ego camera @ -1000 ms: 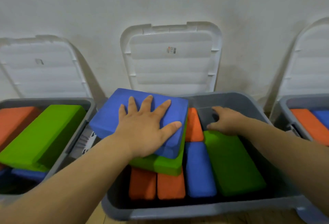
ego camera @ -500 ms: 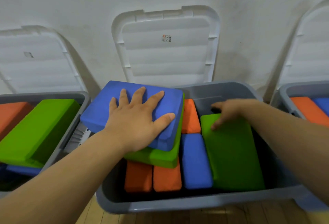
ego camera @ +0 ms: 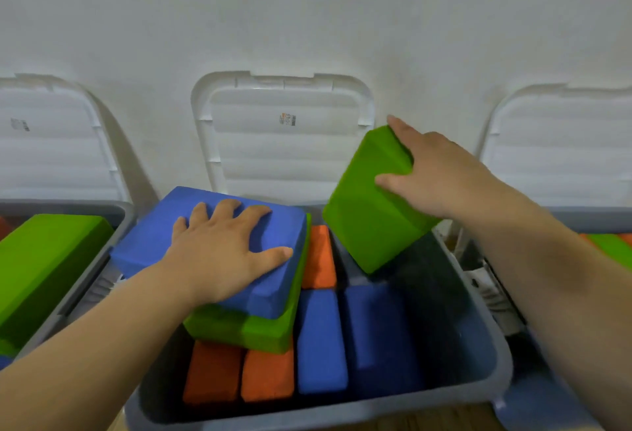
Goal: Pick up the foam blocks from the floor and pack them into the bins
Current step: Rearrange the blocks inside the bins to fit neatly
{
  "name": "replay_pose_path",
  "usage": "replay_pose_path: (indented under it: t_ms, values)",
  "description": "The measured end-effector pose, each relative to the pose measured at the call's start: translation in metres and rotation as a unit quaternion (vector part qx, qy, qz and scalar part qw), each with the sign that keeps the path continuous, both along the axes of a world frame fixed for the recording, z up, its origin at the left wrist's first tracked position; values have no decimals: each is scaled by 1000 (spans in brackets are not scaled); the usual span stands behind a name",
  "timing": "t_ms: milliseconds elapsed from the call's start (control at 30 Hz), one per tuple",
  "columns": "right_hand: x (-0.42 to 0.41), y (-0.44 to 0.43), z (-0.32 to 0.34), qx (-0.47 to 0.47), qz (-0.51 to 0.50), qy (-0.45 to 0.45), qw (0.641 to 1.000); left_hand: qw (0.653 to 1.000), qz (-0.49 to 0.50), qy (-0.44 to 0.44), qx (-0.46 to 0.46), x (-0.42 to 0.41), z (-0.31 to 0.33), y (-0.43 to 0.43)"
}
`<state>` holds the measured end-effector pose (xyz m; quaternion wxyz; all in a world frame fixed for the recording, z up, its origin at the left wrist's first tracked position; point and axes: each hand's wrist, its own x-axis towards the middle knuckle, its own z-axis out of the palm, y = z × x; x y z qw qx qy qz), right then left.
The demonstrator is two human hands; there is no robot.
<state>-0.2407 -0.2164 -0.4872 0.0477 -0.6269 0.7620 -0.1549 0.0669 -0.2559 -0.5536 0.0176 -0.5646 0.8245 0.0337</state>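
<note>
The middle grey bin [ego camera: 492,358] holds orange, blue and green foam blocks. My left hand [ego camera: 222,256] rests flat, fingers spread, on a blue block [ego camera: 154,242] that lies tilted on a green block [ego camera: 246,328] at the bin's left side. My right hand [ego camera: 434,174] grips a second green block [ego camera: 366,215] by its far end and holds it tilted above the bin's right half. Under it a dark blue block [ego camera: 379,331] and a lighter blue block [ego camera: 319,335] lie exposed. Orange blocks [ego camera: 239,376] lie at the front left.
A left bin [ego camera: 113,222] holds a green block [ego camera: 44,266]. A right bin [ego camera: 574,218] shows green and orange blocks. Three white lids, including the middle lid [ego camera: 284,143], lean on the wall behind. Wood floor shows at the bottom edge.
My right hand has taken hold of the green block that lay flat in the bin's right half and lifted it up, uncovering a dark blue block. My left hand stays on the blue block.
</note>
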Motion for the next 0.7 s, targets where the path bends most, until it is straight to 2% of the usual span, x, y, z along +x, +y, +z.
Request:
replay_pose_path:
  t_ms: [133, 233, 367, 433, 500, 567, 700]
  values:
    - [-13, 18, 18, -174, 34, -81, 981, 979, -30, 199, -10, -23, 20, 0]
    - [-30, 26, 22, -248, 68, -177, 950, 955, -99, 263, -99, -52, 61, -6]
    - [-28, 27, 36, -244, 126, -276, 921, 945, -197, 191, -179, -81, 135, -33]
    - [-20, 21, 41, -250, 168, -336, 892, 944, -253, 163, -137, -85, 164, -49]
    - [-17, 9, 37, -247, 173, -364, 881, 947, -277, 146, -69, -84, 178, -59]
    - [-19, -5, 25, -214, 171, -362, 891, 957, -261, 90, -94, -83, 175, -63]
    - [-44, -24, -28, -63, 132, -316, 937, 941, -194, -63, -271, -83, 145, -69]
